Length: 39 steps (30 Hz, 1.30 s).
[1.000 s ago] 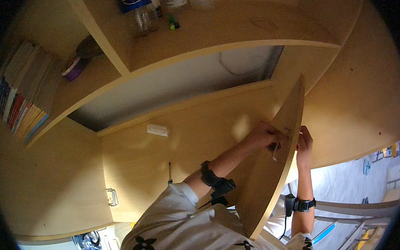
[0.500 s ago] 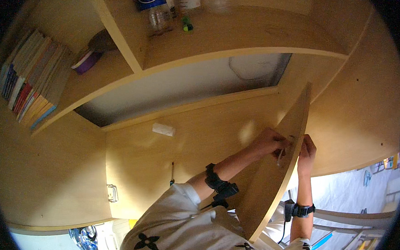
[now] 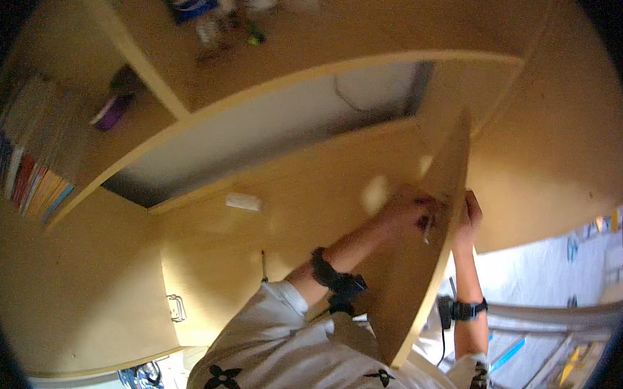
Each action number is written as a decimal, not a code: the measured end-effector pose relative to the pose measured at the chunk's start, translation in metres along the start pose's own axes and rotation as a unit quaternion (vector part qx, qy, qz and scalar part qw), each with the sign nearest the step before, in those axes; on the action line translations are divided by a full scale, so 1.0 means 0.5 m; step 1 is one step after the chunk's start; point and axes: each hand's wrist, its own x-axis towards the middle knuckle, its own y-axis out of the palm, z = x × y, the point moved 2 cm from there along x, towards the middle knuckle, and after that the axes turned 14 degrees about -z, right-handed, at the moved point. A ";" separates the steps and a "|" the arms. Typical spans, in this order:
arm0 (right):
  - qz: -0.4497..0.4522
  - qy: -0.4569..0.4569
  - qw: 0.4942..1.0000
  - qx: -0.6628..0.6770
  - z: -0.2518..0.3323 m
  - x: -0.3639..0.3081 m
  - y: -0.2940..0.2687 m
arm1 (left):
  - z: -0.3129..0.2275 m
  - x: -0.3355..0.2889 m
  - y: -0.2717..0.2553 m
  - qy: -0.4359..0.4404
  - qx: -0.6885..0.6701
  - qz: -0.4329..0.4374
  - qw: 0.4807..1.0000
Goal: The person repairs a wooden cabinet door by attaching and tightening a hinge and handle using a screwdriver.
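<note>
Panel (image 3: pixel 414 293) of pale wood stands edge-on between your two hands in the head view, its top running up toward the shelving (image 3: pixel 378 31) and its lower end beside your white shirt (image 3: pixel 280 364). Your left hand (image 3: pixel 407 211) is at the panel's left face, fingers bent inward beside a small pale piece (image 3: pixel 427 236); the blur is too strong to tell whether you are pinching it. Your right hand (image 3: pixel 470 215) is on the other side, just past the panel's edge, with the fingers curled; their tips are hidden behind the wood, so you cannot tell what they press on. You wear a black strap (image 3: pixel 330 270) on your left forearm (image 3: pixel 354 248) and a dark band (image 3: pixel 468 310) on your right.

Left of that left forearm, a small white block (image 3: pixel 243 202) lies on a wooden surface (image 3: pixel 312 187), with a slim dark tool (image 3: pixel 264 263) near your sleeve (image 3: pixel 276 310). Farther left is a wire-like metal handle (image 3: pixel 175 307). Above, the shelving bears leaning books (image 3: pixel 38 178), a purple container (image 3: pixel 111 112), a bottle (image 3: pixel 190 0) with a blue label and a little green object (image 3: pixel 255 34). Past your right arm (image 3: pixel 469 275) you have a pale floor (image 3: pixel 528 265) and a curved grey rail (image 3: pixel 554 315).
</note>
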 end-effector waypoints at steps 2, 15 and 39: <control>0.028 0.143 0.989 0.033 -0.039 0.002 -0.002 | 0.008 0.013 -0.007 0.023 0.019 0.002 1.000; 0.395 0.373 0.837 0.068 -0.040 -0.077 -0.091 | -0.001 -0.017 -0.042 -0.059 -0.028 -0.015 0.998; 0.142 0.320 0.931 0.105 0.042 -0.089 -0.123 | 0.041 -0.086 -0.007 -0.057 -0.082 -0.050 0.994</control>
